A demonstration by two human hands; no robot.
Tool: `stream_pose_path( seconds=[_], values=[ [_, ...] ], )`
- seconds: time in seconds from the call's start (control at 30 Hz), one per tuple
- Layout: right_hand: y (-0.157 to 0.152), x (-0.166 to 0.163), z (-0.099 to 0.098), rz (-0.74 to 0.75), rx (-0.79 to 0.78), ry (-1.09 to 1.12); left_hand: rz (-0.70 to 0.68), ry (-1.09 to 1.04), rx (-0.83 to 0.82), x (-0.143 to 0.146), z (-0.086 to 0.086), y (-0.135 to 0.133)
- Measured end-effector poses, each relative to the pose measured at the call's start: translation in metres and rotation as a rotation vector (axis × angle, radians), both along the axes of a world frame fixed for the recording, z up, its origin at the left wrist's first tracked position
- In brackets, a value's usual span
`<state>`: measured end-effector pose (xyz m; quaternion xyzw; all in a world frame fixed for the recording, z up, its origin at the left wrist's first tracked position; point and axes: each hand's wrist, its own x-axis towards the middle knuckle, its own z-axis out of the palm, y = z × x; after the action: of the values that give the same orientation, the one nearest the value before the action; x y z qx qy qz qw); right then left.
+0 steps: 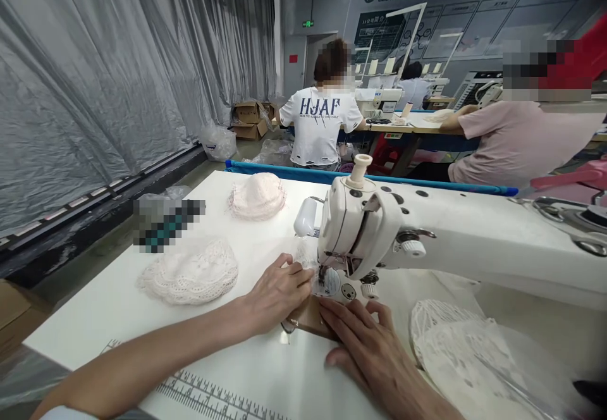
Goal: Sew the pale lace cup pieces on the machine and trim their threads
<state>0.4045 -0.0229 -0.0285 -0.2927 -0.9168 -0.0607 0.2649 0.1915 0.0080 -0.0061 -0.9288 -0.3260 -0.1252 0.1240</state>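
Observation:
My left hand [283, 288] is just left of the needle area of a white sewing machine [351, 230], fingers curled and pressed together on a piece of white lace fabric [306, 252]. Part of that lace is hidden behind the fingers and the machine head. Beneath both hands, on the machine bed, lies a flat brown piece [315, 319] with a shiny surface. My right hand [367, 344] rests flat in front of the presser foot [322, 274], its fingers stretched out over the right edge of the brown piece.
Two stacks of pale lace pieces [194, 274] [258, 195] sit on the left of the white table [95, 325]. More lace [455, 331] and tweezers [509, 382] lie at right. A printed ruler [213, 401] runs along the front. Co-workers [322, 123] sit beyond the blue rail [284, 172].

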Motion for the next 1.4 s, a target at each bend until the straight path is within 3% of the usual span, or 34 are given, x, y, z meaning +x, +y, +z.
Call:
stream_pose_path(
  seconds=[0.27,0.4,0.53,0.67,0.77,0.9,1.0,1.13,1.23,1.3,1.33,1.4],
  values=[
    [0.003,-0.003,-0.001,-0.001,-0.028,0.078,0.068,0.049,0.008,0.006,-0.007,-0.003],
    [0.003,-0.001,0.003,0.01,-0.043,0.08,0.13,-0.022,-0.119,0.005,-0.002,-0.023],
    [-0.008,-0.001,0.012,0.068,-0.066,0.136,0.128,-0.182,-0.232,-0.029,0.017,-0.04],
    [-0.034,-0.023,0.026,0.171,-0.153,0.081,0.144,-0.062,-0.28,-0.07,0.029,-0.053],
    [-0.054,-0.052,0.029,0.205,-0.166,0.003,0.237,0.032,-0.332,-0.079,0.028,-0.08],
    [-0.078,-0.082,0.008,0.218,-0.118,-0.073,0.248,0.027,-0.367,-0.076,0.026,-0.127],
    [-0.1,-0.089,-0.016,0.114,-0.024,-0.07,0.174,-0.017,-0.32,-0.079,0.021,-0.149],
    [-0.122,-0.088,-0.031,-0.034,0.062,-0.028,0.058,0.002,-0.195,-0.084,-0.008,-0.163],
    [-0.125,-0.086,-0.022,0.049,0.005,0.0,0.005,-0.052,0.029,-0.081,-0.031,-0.17],
    [-0.124,-0.082,-0.008,0.125,-0.083,0.024,-0.032,-0.183,0.049,-0.077,-0.035,-0.177],
    [-0.125,-0.078,0.001,0.158,-0.159,0.048,-0.034,-0.283,-0.017,-0.075,-0.032,-0.181],
    [-0.127,-0.068,0.02,0.207,-0.418,0.106,0.026,-0.518,-0.3,-0.069,-0.02,-0.19]
  ],
)
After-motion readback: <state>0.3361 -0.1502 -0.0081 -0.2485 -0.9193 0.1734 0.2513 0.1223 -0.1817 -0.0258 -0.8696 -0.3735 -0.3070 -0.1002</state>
